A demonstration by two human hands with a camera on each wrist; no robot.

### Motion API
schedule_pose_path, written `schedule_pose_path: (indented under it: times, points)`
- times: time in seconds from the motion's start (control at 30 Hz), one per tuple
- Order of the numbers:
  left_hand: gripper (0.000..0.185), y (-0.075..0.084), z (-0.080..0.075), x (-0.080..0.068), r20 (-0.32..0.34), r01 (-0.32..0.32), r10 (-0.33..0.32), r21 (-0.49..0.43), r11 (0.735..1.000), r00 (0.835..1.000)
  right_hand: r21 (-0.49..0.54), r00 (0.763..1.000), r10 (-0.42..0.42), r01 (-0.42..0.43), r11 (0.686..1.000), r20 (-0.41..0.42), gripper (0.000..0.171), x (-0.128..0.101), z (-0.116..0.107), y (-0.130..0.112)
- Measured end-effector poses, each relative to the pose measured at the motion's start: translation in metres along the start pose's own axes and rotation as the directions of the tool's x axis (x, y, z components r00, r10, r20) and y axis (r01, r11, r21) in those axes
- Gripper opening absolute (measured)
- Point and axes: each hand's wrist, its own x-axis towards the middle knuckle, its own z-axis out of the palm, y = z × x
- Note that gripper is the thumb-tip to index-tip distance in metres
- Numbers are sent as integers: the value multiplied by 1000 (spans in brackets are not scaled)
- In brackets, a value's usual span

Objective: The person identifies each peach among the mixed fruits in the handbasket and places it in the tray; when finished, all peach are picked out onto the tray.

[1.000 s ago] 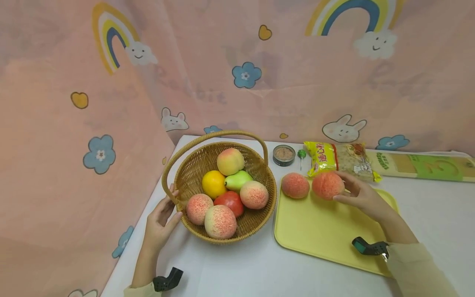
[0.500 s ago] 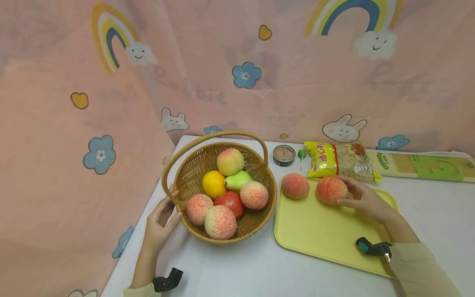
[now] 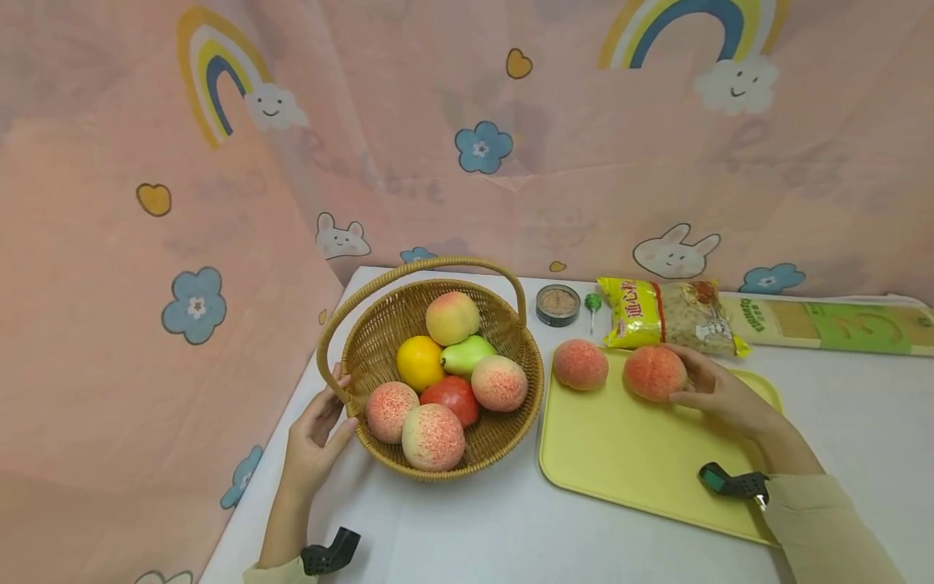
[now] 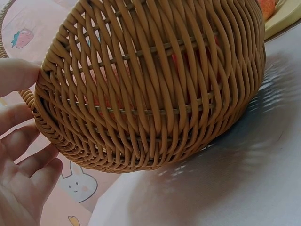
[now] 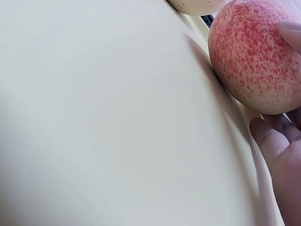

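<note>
Sitting on the yellow tray, two peaches; basket holds seven fruits.

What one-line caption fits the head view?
Right hand holds a peach on the yellow tray; left hand steadies the fruit basket.

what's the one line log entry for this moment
right hand: holds peach on tray | left hand: steadies basket rim | second peach beside it

Speckled peach, seemingly resting on yellow tray
</note>
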Motion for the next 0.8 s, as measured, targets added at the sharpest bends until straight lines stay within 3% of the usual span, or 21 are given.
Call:
schedule_pose_path:
  times: [0.43,0.8]
  points:
    - [51,1,1,-1,-6,-24,24,7,1000,1000,53,998,-22,19,998,66,76,1,1,2]
    - [51,0,1,-1,-6,-15,15,19,1000,1000,34,999,7,-8,999,34,77,0,2,-2]
